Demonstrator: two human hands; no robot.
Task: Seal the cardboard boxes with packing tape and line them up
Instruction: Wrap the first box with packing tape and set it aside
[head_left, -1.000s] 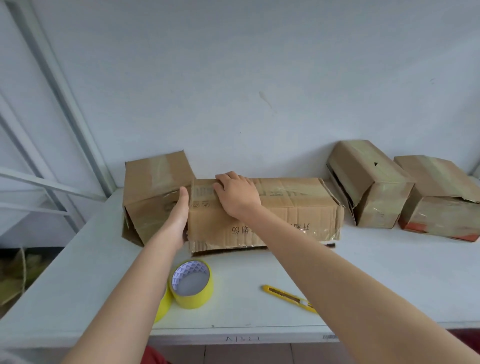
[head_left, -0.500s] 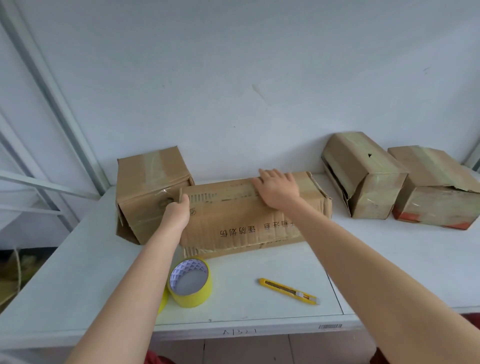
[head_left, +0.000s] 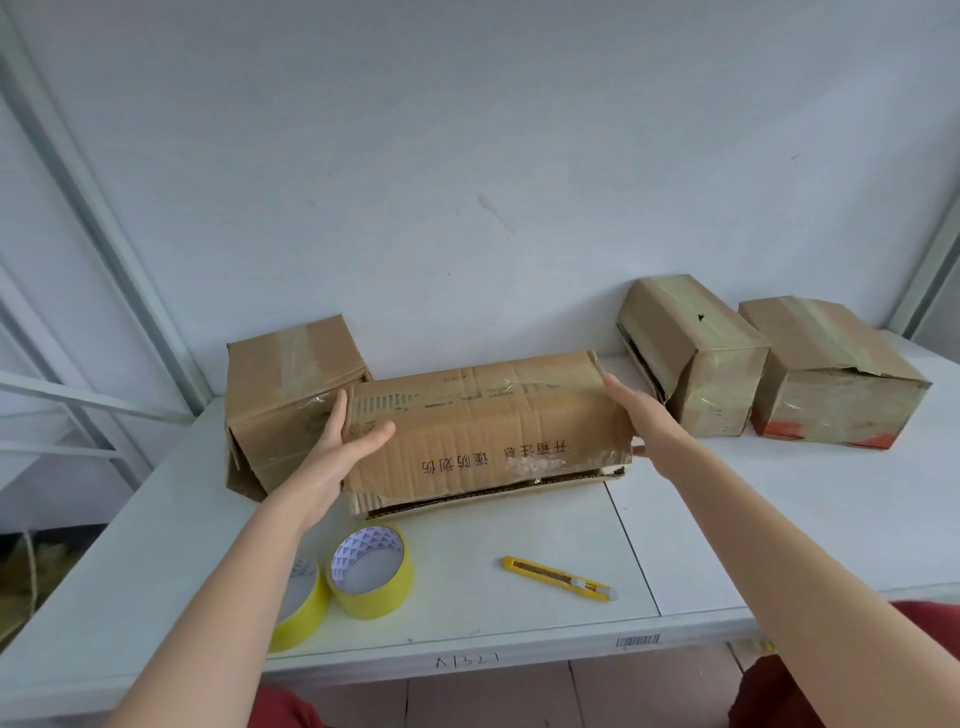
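Long box (head_left: 483, 426): lies lengthwise at the middle of the white tabletop (head_left: 779, 519), held between both hands; printed characters on its near face read upside down, and its lower front edge gapes open above the tabletop.
Left hand (head_left: 340, 447): clasps the box's left end, thumb spread across the near face, fingers reaching up the end panel, in the gap beside the left box.
Right hand (head_left: 636, 415): pressed flat and open against the box's right end, fingers straight and pointing up toward the top corner; whether the thumb hooks under the box cannot be told.
Left box (head_left: 283, 400): stands just behind and left of the long box, taped across its top, close to or touching the left hand's fingers; its near lower flap juts out.
Right boxes: two taped boxes sit side by side at the right, near the wall, one (head_left: 691, 353) angled and just beside the right hand, the other (head_left: 831, 379) farther right with an orange strip along its base.
Tape: two yellow rolls lie near the front edge, under the left forearm, one (head_left: 371, 569) in full view, the other (head_left: 298, 603) partly hidden by the arm.
Knife (head_left: 558, 578): a yellow utility knife lies on the tabletop in front of the long box, between the two arms.
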